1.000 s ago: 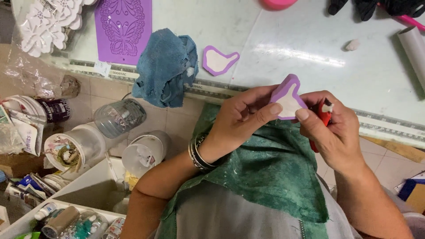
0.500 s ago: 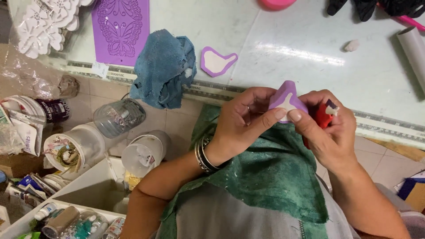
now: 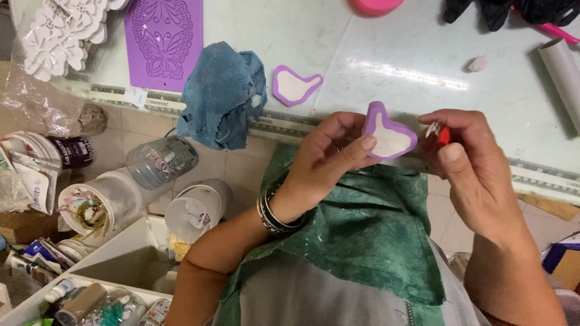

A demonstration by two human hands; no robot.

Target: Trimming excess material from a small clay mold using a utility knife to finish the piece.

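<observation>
Purple heart-shaped mould with white filling (image 3: pixel 388 137) was pinched by left hand (image 3: pixel 329 160), thumb on its face, other fingers behind, above green cloth (image 3: pixel 362 241) on lap, at 6 o'clock from glass table edge (image 3: pixel 314 124). Was tilted, lobes toward 11 o'clock, tip toward 4 o'clock; long axis along that line. Right hand (image 3: pixel 477 172) pinched small red-handled blade (image 3: pixel 440 133) just beside mould's 3 o'clock edge. Probably best to keep mould steady and scrape gently along rim. Second purple mould (image 3: pixel 295 85) lay on table beside blue rag (image 3: pixel 223 93).

Glossy pale worktable (image 3: pixel 386 36) catching light, beige tiled floor (image 3: pixel 241 169) below — cluttered
</observation>
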